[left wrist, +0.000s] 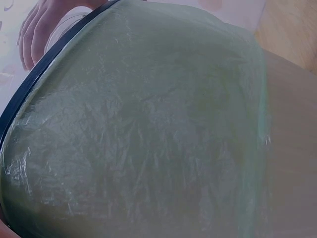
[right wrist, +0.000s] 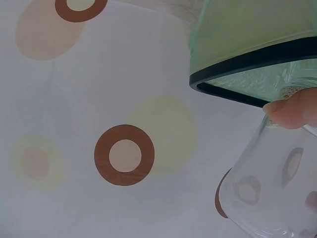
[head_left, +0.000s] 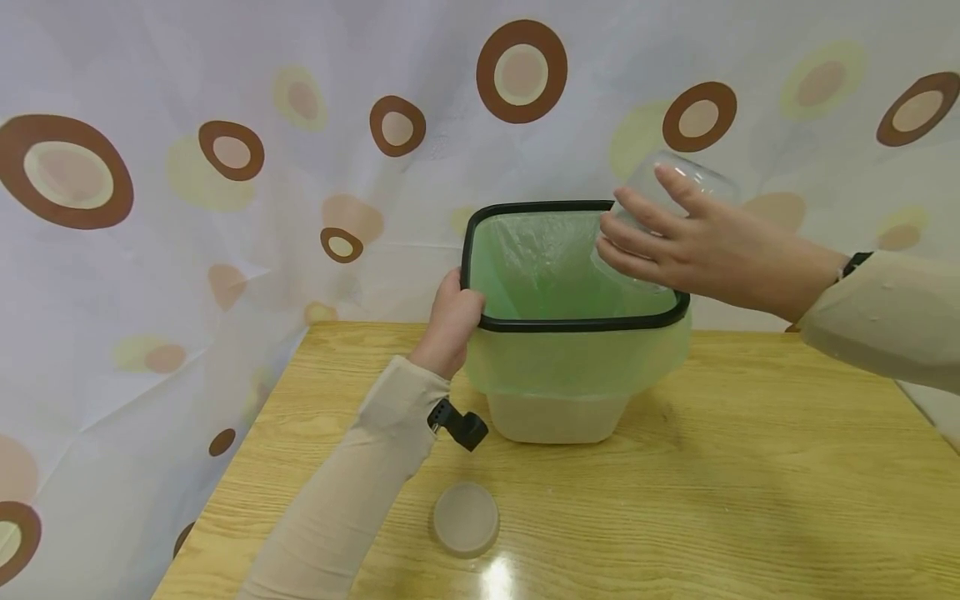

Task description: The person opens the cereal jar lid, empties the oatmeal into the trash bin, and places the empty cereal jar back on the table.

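Observation:
On the wooden table stands a pale trash bin [head_left: 558, 419] with a black rim [head_left: 585, 324], lined with a green plastic bag [head_left: 577, 358] folded over its outside. My left hand [head_left: 452, 323] grips the rim at its left side. Above the bin's right side, my right hand [head_left: 693, 237] holds a clear jar [head_left: 708, 177], tilted with its mouth toward the bin's opening. Some brown grainy stuff [right wrist: 290, 92] shows near the jar's mouth in the right wrist view, by my thumb [right wrist: 292, 111]. The bin's bottom inside is hidden.
A round beige lid [head_left: 466, 517] lies on the table [head_left: 750, 500] in front of the bin, near my left forearm. Behind the table hangs a white sheet [head_left: 450, 50] printed with brown and yellow circles.

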Demonstrator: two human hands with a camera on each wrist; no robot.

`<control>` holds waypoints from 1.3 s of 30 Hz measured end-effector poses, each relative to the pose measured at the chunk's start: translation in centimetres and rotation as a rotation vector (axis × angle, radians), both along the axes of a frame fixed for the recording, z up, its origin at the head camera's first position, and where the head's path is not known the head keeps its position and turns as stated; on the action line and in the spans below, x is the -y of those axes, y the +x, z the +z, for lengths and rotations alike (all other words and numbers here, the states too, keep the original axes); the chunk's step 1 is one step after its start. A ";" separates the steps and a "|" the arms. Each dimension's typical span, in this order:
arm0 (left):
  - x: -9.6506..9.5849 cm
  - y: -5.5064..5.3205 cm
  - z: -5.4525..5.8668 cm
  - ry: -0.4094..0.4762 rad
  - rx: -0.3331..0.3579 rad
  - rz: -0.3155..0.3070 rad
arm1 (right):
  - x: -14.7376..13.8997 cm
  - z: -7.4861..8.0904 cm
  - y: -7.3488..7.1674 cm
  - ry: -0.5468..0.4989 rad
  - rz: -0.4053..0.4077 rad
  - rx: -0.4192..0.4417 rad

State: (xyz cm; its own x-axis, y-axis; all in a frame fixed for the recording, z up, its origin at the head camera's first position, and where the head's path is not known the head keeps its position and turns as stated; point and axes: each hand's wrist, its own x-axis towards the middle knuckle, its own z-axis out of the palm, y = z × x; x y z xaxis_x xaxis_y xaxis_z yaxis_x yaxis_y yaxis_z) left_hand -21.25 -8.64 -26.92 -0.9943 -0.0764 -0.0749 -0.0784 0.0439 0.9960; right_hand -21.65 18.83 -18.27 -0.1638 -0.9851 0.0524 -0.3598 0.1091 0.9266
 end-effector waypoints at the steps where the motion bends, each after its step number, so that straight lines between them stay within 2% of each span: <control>1: 0.0 0.0 0.0 0.000 0.000 0.001 | 0.0 0.0 0.0 0.003 -0.001 -0.003; 7: 0.0 0.1 0.0 0.003 -0.004 0.005 | 0.2 0.0 0.0 0.021 0.012 -0.016; 14: 0.1 0.1 -0.1 0.003 -0.009 0.006 | 0.5 0.0 0.3 0.096 -0.022 -0.035; 25: 0.0 0.0 -0.1 0.000 -0.012 0.000 | 0.9 0.1 0.4 0.150 -0.046 -0.051; 32: 0.0 0.1 -0.1 0.004 -0.016 0.005 | 1.3 0.1 0.1 0.142 -0.021 -0.043; 39: 0.0 0.1 -0.1 0.000 -0.018 -0.003 | 1.5 0.3 0.1 0.063 0.005 -0.031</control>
State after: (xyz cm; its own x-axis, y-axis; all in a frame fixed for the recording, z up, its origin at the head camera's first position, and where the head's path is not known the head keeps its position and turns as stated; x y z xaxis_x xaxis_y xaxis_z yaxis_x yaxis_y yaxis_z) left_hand -21.19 -8.63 -27.01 -0.9957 -0.0737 -0.0568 -0.0602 0.0445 0.9972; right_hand -21.51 17.35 -17.96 -0.1586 -0.9873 -0.0051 -0.3314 0.0484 0.9423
